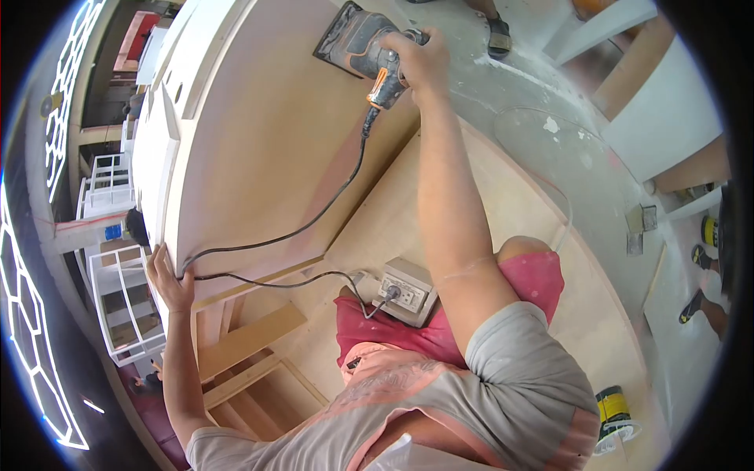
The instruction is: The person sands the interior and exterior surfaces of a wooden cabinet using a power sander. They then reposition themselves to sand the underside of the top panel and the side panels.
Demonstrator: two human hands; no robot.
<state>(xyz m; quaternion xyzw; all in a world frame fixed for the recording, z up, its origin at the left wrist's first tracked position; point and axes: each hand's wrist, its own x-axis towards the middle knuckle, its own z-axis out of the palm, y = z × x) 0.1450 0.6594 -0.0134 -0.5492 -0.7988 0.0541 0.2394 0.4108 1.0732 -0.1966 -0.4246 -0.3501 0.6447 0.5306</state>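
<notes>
My right hand (418, 63) is wrapped round a black and orange power sander (353, 43), whose flat pad lies against a large pale wooden panel (267, 133). From the sander a black cord (330, 206) loops down to my left hand (171, 281), which is at the panel's left edge with the cord under or between its fingers. The cord runs on to a grey socket box (404, 290) by my lap, with a plug in it.
I sit on a wooden surface (503, 196). An open wooden frame (251, 369) lies below left. White metal frames (129, 306) stand beyond the panel. Other people's feet (498, 38) show at the top and right. A yellow spool (611, 408) is at lower right.
</notes>
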